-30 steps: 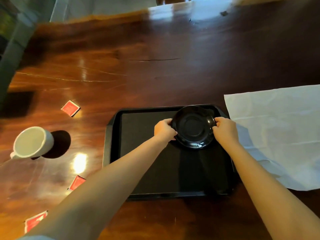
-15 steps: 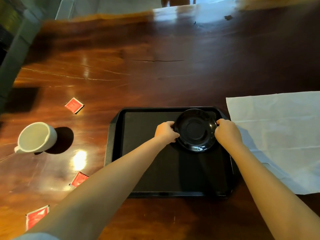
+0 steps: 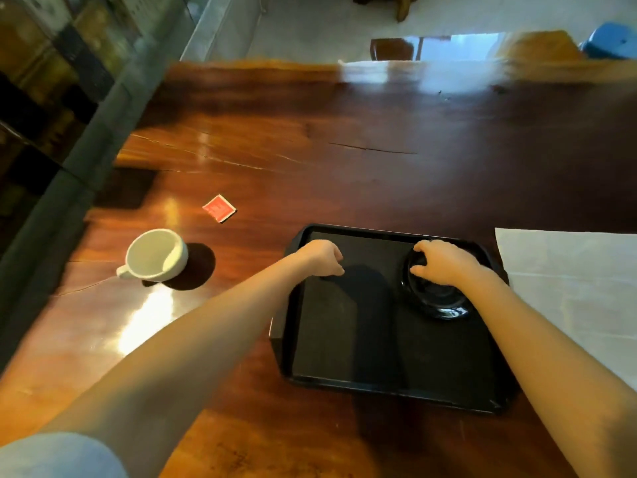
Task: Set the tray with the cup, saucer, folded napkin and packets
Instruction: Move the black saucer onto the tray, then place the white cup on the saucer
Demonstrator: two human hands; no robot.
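A black saucer (image 3: 439, 301) lies in the far right part of the black tray (image 3: 344, 357). My right hand (image 3: 444, 265) rests on top of it, fingers draped over its far and left rim. My left hand (image 3: 324, 258) hovers over the tray's far left corner with its fingers curled and nothing in them. A white cup (image 3: 157, 255) stands on the table left of the tray, handle toward me. One red packet (image 3: 219, 208) lies beyond the cup. An unfolded white napkin (image 3: 568, 288) is spread flat right of the tray.
The dark wooden table (image 3: 379, 150) is glossy, with a crack running across its middle. Its left edge runs beside a grey ledge (image 3: 51, 188). A chair and a blue object (image 3: 610, 43) stand beyond the far edge.
My left hand has let go of the saucer and moved left across the tray. My right hand now lies over the saucer. The view has swung left, and the nearer packets are out of frame.
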